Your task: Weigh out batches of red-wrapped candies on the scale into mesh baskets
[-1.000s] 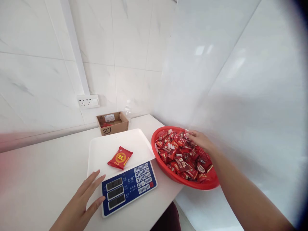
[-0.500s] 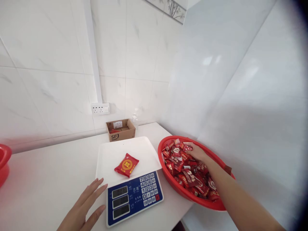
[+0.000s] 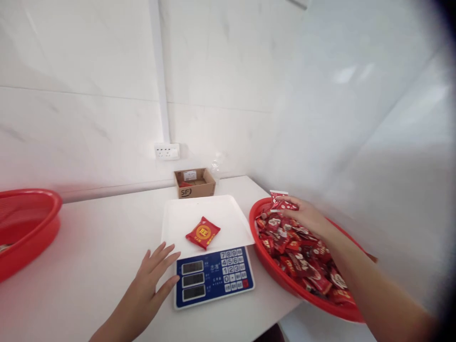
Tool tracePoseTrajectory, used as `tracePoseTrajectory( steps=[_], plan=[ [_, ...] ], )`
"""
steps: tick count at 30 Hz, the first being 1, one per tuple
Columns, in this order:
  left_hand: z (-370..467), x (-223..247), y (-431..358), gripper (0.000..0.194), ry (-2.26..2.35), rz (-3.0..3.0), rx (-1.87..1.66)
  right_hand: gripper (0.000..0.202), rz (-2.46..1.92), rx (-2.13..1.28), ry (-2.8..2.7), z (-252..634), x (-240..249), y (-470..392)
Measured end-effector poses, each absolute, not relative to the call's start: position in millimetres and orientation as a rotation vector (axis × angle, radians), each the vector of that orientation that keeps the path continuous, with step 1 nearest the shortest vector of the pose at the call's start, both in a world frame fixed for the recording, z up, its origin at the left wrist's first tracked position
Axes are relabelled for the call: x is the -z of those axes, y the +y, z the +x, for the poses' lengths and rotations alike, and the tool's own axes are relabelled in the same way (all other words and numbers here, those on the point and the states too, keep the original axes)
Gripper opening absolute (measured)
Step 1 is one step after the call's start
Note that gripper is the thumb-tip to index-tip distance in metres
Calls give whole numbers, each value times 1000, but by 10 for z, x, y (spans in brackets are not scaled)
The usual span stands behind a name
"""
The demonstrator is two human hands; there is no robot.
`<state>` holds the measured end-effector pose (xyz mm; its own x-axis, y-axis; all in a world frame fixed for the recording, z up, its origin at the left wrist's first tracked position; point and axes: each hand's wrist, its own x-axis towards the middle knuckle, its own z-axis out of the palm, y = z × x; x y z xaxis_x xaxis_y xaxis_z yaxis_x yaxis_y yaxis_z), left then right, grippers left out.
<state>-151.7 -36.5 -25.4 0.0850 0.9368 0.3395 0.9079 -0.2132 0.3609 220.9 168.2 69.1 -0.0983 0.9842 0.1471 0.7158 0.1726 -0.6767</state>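
Right hand: raised since the earlier frame, out of the heap to above the far end of the right basket; a white-dotted red packet pinched between thumb and fingers. Left hand: fingers spread wide, holding nothing, near the left edge of the scale; contact cannot be told. Scale, one: blue panel, dark displays, keypad, white pan; on the tabletop. Gold-printed red packet, one: lying flat on the pan. Wrapped packets, many, mostly red: heaped in the right basket. Left basket, red: far left, partly in view. Cardboard box, one: far side, beyond the pan. Clear plastic bottle: just beside the box.
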Motion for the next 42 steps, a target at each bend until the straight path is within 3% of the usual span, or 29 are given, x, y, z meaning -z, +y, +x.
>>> tracePoseTrajectory(
  steps=[3, 11, 31, 38, 42],
  plan=[
    [-1485, 183, -416, 40, 1948, 2244, -698, 45, -1433, -831, -2041, 1800, -696, 1607],
    [-1543, 128, -547, 39, 1974, 2210, -672, 40, -1265, -749, -2398, 1128, -479, 1487],
    [-1456, 196, -344, 41, 1924, 2356, -688, 43, -1776, -416, -2049, 2513, -326, 1508],
    [-1448, 251, -335, 43, 1904, 2393, -707, 55, -1760, -341, -2561, 2368, -109, 1430],
    [-1475, 264, -350, 46, 1898, 2413, -702, 63, -1836, -23, -2777, 2189, 14, 1411]
  ],
)
